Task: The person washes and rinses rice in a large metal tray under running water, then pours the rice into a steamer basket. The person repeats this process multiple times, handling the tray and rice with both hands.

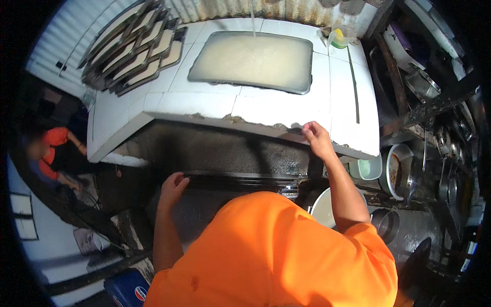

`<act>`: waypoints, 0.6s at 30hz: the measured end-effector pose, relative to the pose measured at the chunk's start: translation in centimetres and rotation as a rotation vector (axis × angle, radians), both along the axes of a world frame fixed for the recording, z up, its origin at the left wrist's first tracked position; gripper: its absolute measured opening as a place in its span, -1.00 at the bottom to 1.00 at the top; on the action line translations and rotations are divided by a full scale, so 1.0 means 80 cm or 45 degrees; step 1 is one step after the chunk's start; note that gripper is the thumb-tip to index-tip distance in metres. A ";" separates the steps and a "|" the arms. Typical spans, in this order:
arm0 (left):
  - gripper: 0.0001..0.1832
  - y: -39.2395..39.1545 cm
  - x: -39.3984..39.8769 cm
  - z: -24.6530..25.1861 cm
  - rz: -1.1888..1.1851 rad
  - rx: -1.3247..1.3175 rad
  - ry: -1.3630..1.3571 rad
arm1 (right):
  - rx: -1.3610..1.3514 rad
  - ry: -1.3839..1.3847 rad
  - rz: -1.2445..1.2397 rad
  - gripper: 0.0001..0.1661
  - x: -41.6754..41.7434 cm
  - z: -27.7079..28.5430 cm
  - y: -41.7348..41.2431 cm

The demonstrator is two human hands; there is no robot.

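Observation:
My right hand (317,138) is over the front edge of the white tiled counter (199,101), its fingers loosely curled with nothing visible in them. My left hand (173,188) is lower, at the left end of a stack of metal trays (238,181) below the counter; whether it grips them is unclear. On the counter lies a shallow metal tray (251,63) filled with cloudy, pale liquid. A thin stream of water (252,19) falls into it near its back edge.
Several trays (134,65) holding white slabs are piled at the counter's left. A plastic cup (339,40) with something yellow stands back right. Pots, including a metal one (397,170), crowd the right. A person in a red shirt (55,138) is at the left.

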State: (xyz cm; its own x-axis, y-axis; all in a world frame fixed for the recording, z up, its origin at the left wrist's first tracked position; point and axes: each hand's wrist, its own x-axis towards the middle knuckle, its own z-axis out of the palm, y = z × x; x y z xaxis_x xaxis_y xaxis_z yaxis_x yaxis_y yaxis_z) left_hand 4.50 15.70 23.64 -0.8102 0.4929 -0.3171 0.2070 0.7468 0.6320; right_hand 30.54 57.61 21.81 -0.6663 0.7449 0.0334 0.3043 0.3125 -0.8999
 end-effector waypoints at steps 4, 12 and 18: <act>-0.51 0.029 -0.076 -0.006 0.065 0.072 0.047 | 0.217 0.001 -0.114 -0.77 -0.079 -0.019 0.069; -0.56 0.203 -0.371 -0.095 -0.171 0.489 0.265 | 0.571 -0.428 -0.302 -0.66 -0.213 -0.069 0.124; -0.46 0.359 -0.494 -0.138 -0.252 0.222 0.572 | 0.663 -0.790 -0.447 -0.53 -0.273 -0.100 0.139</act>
State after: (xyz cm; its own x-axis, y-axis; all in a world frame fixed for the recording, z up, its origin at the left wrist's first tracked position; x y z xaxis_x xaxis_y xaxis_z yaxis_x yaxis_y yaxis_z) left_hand -35.04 44.39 12.60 -0.7337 0.6647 0.1410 0.6129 0.5578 0.5597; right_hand 8.68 68.72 13.83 -0.4124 0.9011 0.1337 0.8461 0.4333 -0.3104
